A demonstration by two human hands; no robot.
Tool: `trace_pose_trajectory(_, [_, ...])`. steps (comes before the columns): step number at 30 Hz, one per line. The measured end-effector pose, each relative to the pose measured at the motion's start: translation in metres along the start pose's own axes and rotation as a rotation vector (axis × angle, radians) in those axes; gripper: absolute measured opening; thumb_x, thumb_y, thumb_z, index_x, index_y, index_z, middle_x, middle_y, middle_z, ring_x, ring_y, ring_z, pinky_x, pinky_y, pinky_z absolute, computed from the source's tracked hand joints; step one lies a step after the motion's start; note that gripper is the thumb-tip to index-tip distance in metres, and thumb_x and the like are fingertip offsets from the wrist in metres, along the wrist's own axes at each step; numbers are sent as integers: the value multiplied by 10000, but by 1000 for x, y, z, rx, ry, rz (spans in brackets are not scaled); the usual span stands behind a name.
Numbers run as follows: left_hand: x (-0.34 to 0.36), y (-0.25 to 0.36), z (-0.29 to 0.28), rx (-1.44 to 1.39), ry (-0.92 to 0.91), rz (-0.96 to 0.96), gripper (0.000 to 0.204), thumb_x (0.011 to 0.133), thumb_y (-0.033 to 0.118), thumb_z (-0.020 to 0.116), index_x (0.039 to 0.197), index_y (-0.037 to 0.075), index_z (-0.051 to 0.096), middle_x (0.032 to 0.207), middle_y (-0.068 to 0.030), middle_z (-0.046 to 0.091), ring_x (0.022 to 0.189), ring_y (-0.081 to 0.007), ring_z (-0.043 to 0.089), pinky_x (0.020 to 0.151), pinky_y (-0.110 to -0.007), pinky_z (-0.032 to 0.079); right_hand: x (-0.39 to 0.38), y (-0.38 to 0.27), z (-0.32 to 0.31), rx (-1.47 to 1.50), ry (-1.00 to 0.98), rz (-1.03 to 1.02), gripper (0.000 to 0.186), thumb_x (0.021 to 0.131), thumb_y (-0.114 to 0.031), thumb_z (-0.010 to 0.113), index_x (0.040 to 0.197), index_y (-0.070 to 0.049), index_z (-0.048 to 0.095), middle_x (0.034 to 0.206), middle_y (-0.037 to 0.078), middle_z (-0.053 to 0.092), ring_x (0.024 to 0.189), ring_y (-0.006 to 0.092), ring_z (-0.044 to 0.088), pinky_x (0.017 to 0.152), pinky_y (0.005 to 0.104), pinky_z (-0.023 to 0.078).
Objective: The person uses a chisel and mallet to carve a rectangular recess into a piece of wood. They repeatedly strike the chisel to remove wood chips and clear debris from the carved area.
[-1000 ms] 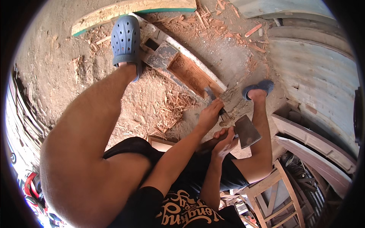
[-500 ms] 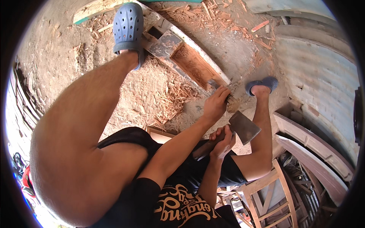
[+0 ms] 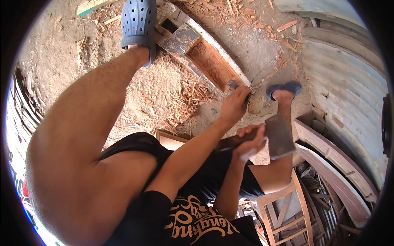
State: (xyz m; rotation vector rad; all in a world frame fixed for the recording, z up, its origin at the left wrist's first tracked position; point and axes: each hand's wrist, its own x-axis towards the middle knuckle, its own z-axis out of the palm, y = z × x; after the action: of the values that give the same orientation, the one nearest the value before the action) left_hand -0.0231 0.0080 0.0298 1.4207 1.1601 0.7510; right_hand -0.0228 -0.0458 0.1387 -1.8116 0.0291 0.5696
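My left hand (image 3: 235, 105) is closed around a chisel (image 3: 232, 84), whose metal end shows beyond the fingers. That end is at the near right end of a long recess cut into a weathered wooden beam (image 3: 190, 37). The grip hides most of the chisel. My right hand (image 3: 251, 144) holds a hatchet (image 3: 280, 138) by its wooden handle, close under the broad dark head. The hatchet is raised to the right of my left hand, apart from the chisel, and slightly blurred. A blue clog (image 3: 138, 21) on my left foot rests at the beam's far left part.
Wood chips (image 3: 186, 102) litter the dirt floor around the beam. My other clog (image 3: 284, 89) is beyond the beam's right end. Corrugated metal sheets (image 3: 344, 82) line the right side, with stacked boards (image 3: 334, 180) and a wooden frame (image 3: 301, 205) nearer me.
The hatchet and my right hand have moved up and to the right, farther from my body. My left hand stays on the chisel at the recess's end, nearly in place.
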Motion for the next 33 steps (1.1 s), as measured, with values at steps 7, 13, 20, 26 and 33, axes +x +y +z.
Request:
trace_pose_trajectory(7, [4, 0, -4, 8, -48, -66, 295, 787, -11, 590, 1062, 95, 575, 1079, -64, 636, 928, -302, 646, 711, -385, 548, 2, -11, 13, -1, 53, 13, 235, 954, -259, 468, 841, -53, 473, 632, 53, 435, 484, 160, 433, 467, 309, 394])
trace_pose_trajectory(13, [-3, -5, 1, 5, -18, -8, 278, 797, 10, 602, 1061, 95, 582, 1079, -55, 635, 951, -290, 642, 718, -381, 550, 5, -19, 15, -127, -5, 232, 269, 950, -255, 476, 795, -35, 470, 631, 66, 438, 483, 176, 439, 473, 314, 395])
trace_pose_trajectory(20, [-7, -9, 0, 17, -57, 6, 280, 803, 18, 605, 1070, 104, 586, 1088, -49, 633, 962, -285, 642, 718, -377, 552, 6, -15, 8, -66, 30, 322, 272, 935, -241, 500, 772, -26, 465, 616, 66, 436, 480, 181, 440, 472, 324, 399])
trace_pose_trajectory(26, [-4, -6, 2, 54, -34, 59, 262, 801, 35, 617, 1050, 113, 586, 1044, -45, 630, 922, -271, 648, 679, -371, 549, 10, 1, -14, -199, -3, 326, 225, 921, -220, 524, 811, -41, 443, 581, 64, 426, 460, 186, 437, 443, 326, 396])
trace_pose_trajectory(33, [1, -1, 2, 128, -100, 72, 251, 714, 64, 669, 951, 88, 590, 917, -62, 616, 898, -294, 630, 724, -399, 523, 9, 2, -18, -195, 23, 232, 209, 915, -200, 535, 810, -42, 447, 601, 65, 432, 447, 175, 427, 443, 325, 393])
